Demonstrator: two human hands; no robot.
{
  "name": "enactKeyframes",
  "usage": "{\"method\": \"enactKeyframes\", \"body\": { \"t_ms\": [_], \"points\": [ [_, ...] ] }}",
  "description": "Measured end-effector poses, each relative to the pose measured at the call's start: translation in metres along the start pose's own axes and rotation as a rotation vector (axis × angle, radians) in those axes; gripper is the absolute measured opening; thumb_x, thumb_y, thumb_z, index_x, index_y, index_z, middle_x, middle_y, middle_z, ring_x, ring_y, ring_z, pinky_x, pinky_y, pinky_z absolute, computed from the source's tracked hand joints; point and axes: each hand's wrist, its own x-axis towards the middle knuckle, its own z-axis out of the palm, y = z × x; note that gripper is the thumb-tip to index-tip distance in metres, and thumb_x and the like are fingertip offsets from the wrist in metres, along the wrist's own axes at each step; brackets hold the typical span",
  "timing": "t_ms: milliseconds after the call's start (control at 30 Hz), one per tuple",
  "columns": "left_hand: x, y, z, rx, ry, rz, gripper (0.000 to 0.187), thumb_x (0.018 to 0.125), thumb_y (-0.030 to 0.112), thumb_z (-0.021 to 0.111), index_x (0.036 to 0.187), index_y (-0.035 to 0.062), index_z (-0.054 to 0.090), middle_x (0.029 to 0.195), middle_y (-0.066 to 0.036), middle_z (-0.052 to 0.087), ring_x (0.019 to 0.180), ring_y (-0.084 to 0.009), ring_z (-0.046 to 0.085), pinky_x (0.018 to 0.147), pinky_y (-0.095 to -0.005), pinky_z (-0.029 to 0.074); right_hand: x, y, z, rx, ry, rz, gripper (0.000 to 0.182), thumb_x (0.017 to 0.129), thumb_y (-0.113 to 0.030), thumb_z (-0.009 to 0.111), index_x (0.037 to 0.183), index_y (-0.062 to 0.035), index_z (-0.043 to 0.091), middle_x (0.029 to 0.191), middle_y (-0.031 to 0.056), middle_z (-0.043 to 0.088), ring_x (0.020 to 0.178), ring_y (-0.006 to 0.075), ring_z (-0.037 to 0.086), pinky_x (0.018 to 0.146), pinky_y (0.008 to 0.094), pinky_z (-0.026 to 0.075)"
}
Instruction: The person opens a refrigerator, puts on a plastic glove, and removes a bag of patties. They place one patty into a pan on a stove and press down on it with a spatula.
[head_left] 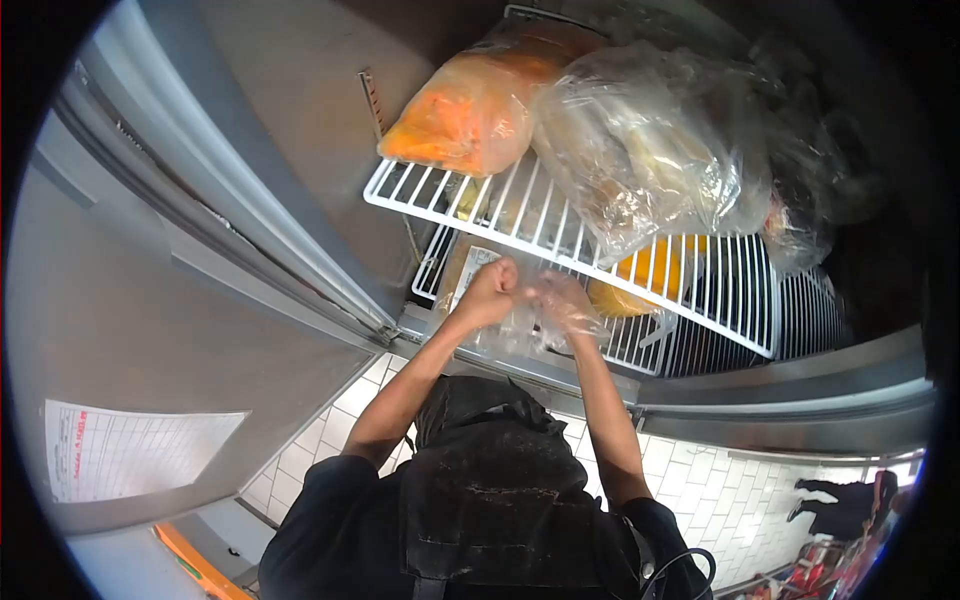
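Observation:
Both my hands are in front of a fridge's lower shelf, with a clear plastic bag (512,335) between them. My left hand (490,293) is closed, its fingers curled on the bag's plastic. Close to its right, my right hand (563,303) is smeared by motion and partly covered by the see-through film; its fingers look bent around the plastic. What the bag contains, if anything, I cannot make out. Just behind my left hand is a box with a white label (478,268).
Above my hands a white wire shelf (430,212) juts out, bearing a bag of orange food (455,125) and a large clear bag (650,150). A yellow item (625,290) lies below it. The fridge door (200,330) stands open at left. Another person (850,508) is far right.

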Motion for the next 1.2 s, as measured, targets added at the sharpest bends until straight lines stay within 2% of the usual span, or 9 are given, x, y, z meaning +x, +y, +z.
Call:
{"method": "enactKeyframes", "body": {
  "t_ms": [100, 133, 300, 400, 533, 667, 733, 900, 1200],
  "points": [
    [-0.002, -0.001, -0.001, -0.055, 0.366, 0.171, 0.028, 0.078, -0.01, 0.053, 0.07, 0.008, 0.034, 0.066, 0.005, 0.028, 0.061, -0.0067, 0.027, 0.052, -0.0249, 0.028, 0.02, 0.072, 0.021, -0.37, 0.414, -0.566, 0.017, 0.076, -0.016, 0.065, 0.079, -0.0009, 0.058, 0.064, 0.0108, 0.058, 0.062, 0.0231, 0.059, 0.056, 0.0355, 0.044],
    [-0.003, -0.001, 0.0, 0.079, 0.454, 0.239, 0.022, 0.078, -0.008, 0.052, 0.071, 0.005, 0.036, 0.062, 0.001, 0.03, 0.059, -0.009, 0.029, 0.051, -0.0278, 0.03, 0.004, 0.046, 0.016, -0.28, 0.307, -0.242, 0.016, 0.075, -0.013, 0.065, 0.081, -0.0008, 0.058, 0.07, 0.0163, 0.06, 0.067, 0.0284, 0.062, 0.059, 0.0381, 0.046],
    [-0.015, 0.012, 0.019, 0.288, 0.345, 0.169, 0.015, 0.077, -0.006, 0.051, 0.074, 0.0026, 0.039, 0.059, -0.011, 0.037, 0.054, -0.0184, 0.041, 0.051, -0.0337, 0.034, -0.034, -0.028, 0.014, -0.347, 0.436, -0.359, 0.018, 0.075, -0.001, 0.063, 0.093, -0.0006, 0.057, 0.084, 0.015, 0.063, 0.074, 0.0257, 0.064, 0.066, 0.0353, 0.05],
    [-0.011, 0.017, 0.014, 0.214, 0.322, 0.204, 0.013, 0.08, -0.003, 0.052, 0.079, 0.003, 0.04, 0.059, -0.012, 0.04, 0.052, -0.0213, 0.045, 0.051, -0.0358, 0.036, -0.037, -0.048, 0.014, 0.314, 0.209, -0.348, 0.023, 0.078, -0.005, 0.063, 0.099, 0.0017, 0.059, 0.093, 0.0172, 0.065, 0.093, 0.0296, 0.066, 0.084, 0.0368, 0.049],
    [-0.015, 0.021, 0.016, 0.286, 0.212, 0.24, 0.011, 0.083, 0.001, 0.054, 0.082, 0.0022, 0.043, 0.062, -0.012, 0.044, 0.055, -0.0225, 0.046, 0.054, -0.0366, 0.038, -0.019, -0.043, 0.003, -0.177, -0.225, -0.117, 0.026, 0.085, -0.017, 0.055, 0.1, 0.0031, 0.063, 0.097, 0.019, 0.068, 0.089, 0.03, 0.064, 0.086, 0.0413, 0.048],
    [-0.02, 0.003, 0.025, 0.426, 0.174, 0.301, 0.005, 0.089, 0.006, 0.052, 0.088, 0.0008, 0.053, 0.076, -0.01, 0.055, 0.071, -0.0213, 0.053, 0.063, -0.0364, 0.044, 0.114, 0.167, 0.122, -0.049, -0.169, -0.629, 0.02, 0.085, -0.015, 0.056, 0.094, 0.0001, 0.066, 0.094, 0.0172, 0.068, 0.087, 0.0295, 0.062, 0.083, 0.0428, 0.048],
    [-0.022, -0.001, 0.015, 0.381, 0.102, 0.26, 0.003, 0.085, -0.002, 0.049, 0.084, 0.0008, 0.047, 0.075, -0.009, 0.044, 0.071, -0.0205, 0.046, 0.064, -0.0342, 0.04, 0.045, 0.053, 0.058, -0.158, -0.258, -0.369, 0.027, 0.082, -0.023, 0.065, 0.101, -0.0039, 0.067, 0.099, 0.0172, 0.068, 0.09, 0.0296, 0.062, 0.086, 0.0416, 0.047],
    [-0.064, 0.038, 0.018, 0.497, 0.109, 0.321, 0.031, 0.094, 0.022, 0.055, 0.111, -0.0016, 0.045, 0.106, -0.018, 0.047, 0.103, -0.0317, 0.046, 0.094, -0.0409, 0.036, 0.05, 0.04, 0.07, -0.023, 0.11, -0.548, 0.035, 0.073, -0.018, 0.066, 0.104, -0.0011, 0.064, 0.106, 0.0207, 0.065, 0.097, 0.0346, 0.062, 0.086, 0.0435, 0.047],
    [-0.086, -0.004, -0.015, 1.092, 0.131, 0.141, 0.111, 0.059, 0.036, 0.085, 0.145, 0.0065, 0.021, 0.151, -0.025, 0.019, 0.139, -0.0445, 0.018, 0.11, -0.0576, 0.02, 0.032, 0.005, 0.055, -0.214, 0.062, -0.339, 0.036, 0.073, -0.017, 0.065, 0.106, -0.0005, 0.063, 0.104, 0.0204, 0.065, 0.095, 0.0343, 0.063, 0.083, 0.0424, 0.048]
  ]
}}
